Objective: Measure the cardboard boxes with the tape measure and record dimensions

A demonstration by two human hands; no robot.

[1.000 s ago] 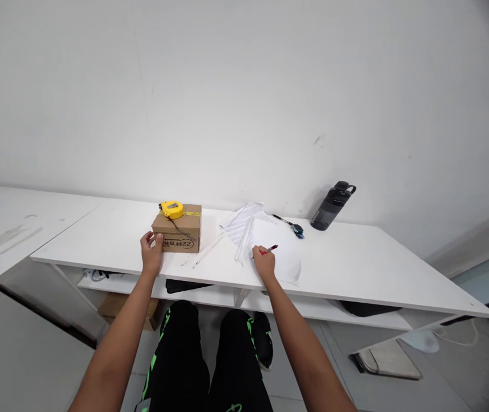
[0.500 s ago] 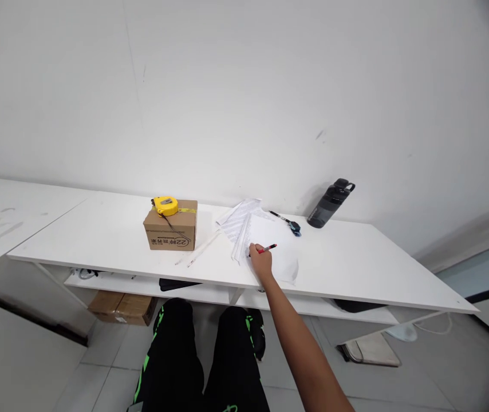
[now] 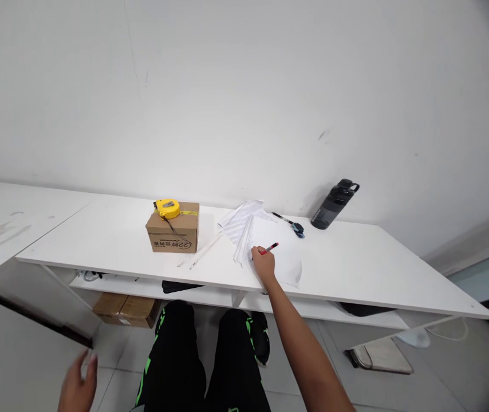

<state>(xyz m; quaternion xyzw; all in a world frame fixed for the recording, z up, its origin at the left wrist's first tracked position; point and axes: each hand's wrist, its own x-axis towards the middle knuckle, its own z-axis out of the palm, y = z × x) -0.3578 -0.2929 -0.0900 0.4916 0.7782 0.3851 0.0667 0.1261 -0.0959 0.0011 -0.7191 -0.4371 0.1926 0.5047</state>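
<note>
My right hand rests on the white sheets of paper at the desk's front edge, fingers closed round a red pen whose tip points right and away. My left hand hangs low at the bottom left, below the desk and blurred, with fingers apart and nothing in them. A small cardboard box stands left of the papers with a yellow tape measure on top, its tape lying across the box lid.
A dark water bottle leans by the wall at the back right. A black pen and a small blue object lie behind the papers. Two thin white sticks lie beside the box. Under the desk sit a shelf and a cardboard box.
My left hand let go of the cardboard box, dropped out of view, and now shows low at the bottom left. My right hand has stayed on the paper with the pen.
</note>
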